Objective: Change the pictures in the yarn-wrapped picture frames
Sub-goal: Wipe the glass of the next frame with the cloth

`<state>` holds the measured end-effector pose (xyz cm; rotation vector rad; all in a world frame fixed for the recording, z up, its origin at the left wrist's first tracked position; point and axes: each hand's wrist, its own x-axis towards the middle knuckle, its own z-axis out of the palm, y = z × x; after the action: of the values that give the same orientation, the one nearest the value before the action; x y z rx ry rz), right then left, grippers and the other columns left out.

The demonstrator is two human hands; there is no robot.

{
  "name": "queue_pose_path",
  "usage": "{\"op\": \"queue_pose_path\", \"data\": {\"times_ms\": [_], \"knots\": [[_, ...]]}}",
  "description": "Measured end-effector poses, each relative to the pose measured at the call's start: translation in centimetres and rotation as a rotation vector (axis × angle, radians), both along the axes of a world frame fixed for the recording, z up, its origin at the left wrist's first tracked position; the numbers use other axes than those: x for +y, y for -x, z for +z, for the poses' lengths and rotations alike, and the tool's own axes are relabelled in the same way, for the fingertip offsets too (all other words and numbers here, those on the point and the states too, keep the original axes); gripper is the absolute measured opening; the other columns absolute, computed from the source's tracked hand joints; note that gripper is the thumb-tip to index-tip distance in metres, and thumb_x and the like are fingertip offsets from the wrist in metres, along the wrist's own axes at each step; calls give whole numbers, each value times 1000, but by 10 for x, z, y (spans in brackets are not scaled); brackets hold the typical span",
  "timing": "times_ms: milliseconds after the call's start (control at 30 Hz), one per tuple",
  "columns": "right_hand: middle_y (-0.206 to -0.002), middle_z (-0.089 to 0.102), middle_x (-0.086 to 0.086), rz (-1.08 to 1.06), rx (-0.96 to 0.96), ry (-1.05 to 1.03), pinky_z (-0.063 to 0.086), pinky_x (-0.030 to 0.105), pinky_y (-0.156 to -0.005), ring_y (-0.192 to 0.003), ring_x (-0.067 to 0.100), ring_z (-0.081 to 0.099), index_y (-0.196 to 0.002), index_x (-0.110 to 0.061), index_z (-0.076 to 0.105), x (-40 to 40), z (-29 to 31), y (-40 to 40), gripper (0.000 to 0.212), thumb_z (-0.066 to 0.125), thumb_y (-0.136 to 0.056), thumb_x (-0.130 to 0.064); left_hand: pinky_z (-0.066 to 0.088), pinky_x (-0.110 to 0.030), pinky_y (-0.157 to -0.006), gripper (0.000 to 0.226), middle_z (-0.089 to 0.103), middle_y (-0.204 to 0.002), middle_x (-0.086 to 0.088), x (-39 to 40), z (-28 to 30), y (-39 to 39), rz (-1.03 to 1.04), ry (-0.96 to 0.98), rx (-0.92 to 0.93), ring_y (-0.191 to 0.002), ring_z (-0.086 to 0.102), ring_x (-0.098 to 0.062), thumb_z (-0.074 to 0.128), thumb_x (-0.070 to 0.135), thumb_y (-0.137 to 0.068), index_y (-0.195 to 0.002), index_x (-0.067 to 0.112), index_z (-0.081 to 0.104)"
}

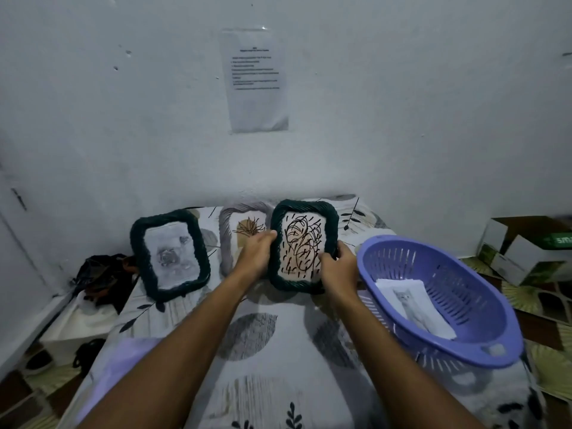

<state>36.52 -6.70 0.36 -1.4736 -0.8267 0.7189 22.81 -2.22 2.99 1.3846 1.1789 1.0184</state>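
Both hands grip the frame [304, 246] upright, left hand [257, 252] and right hand [337, 267] on its long sides, equally near.

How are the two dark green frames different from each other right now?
The right green frame is gripped by both hands, left and right; the left green frame is untouched. The right one shows black scribbles, the left one a grey photo. Both are dark green and yarn-wrapped.

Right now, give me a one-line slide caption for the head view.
Both hands, left and right, hold a dark green yarn-wrapped frame with a scribble picture beside a purple basket of prints.
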Motion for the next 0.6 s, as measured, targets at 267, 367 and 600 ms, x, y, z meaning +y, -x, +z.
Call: {"op": "queue_pose_path", "data": {"times_ms": [267, 367, 600], "knots": [[-95, 65, 15, 270, 138, 60, 55, 51, -85, -97, 33, 64, -115, -11, 52, -69, 12, 21, 42, 44, -87, 18, 53, -33, -79, 30, 69, -98, -6, -80, -4, 75, 115, 55, -78, -88, 65, -18, 40, 26, -102, -107, 9, 63], [-103, 66, 21, 438, 209, 114, 53, 51, -89, -100, 36, 64, -104, -4, 59, -88, 16, 26, 29, 48, -86, 16, 54, -32, -75, 27, 70, -102, -5, -100, -11, 97, 131, 96, -87, -95, 65, -20, 41, 25, -102, -107, 11, 63], [-99, 69, 17, 510, 8, 61, 60, 44, -68, -86, 31, 69, -96, -2, 62, -102, 33, 47, 17, 58, -84, 10, 51, -25, -66, 13, 62, -99, -4, -120, 15, 85, 187, -102, 39, -85, 58, -14, 60, 16, -92, -104, 11, 61]]}}
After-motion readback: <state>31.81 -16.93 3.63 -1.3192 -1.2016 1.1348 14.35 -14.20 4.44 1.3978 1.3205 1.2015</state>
